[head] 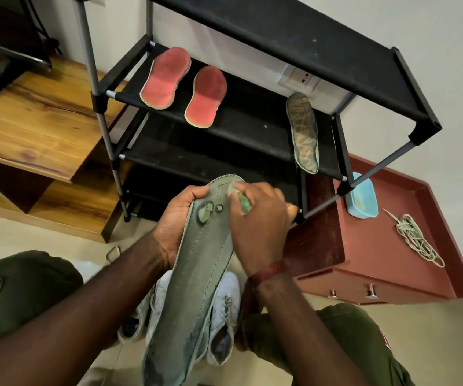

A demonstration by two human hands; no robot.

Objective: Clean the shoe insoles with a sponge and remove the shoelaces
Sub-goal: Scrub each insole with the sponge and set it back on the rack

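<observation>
Above my knees, before the black shoe rack (255, 126) | my left hand (174, 221) grips a long grey-green fabric insole (197, 260) | my right hand (258, 227) holds a small green sponge (245, 203) on its tip | red insole pair (166, 79), patterned insole (302, 132) shelved | pale lace bundle (417, 240) off | white sneaker (226, 307) looks laced

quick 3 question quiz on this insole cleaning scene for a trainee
1. True or false: the right hand holds a green sponge against the grey insole that the left hand grips.
2. The loose shoelaces lie on: A the floor, B the red cabinet top, C the wooden unit.
3. How many red insoles lie on the rack shelf?
Key: 1 true; 2 B; 3 two.
</observation>
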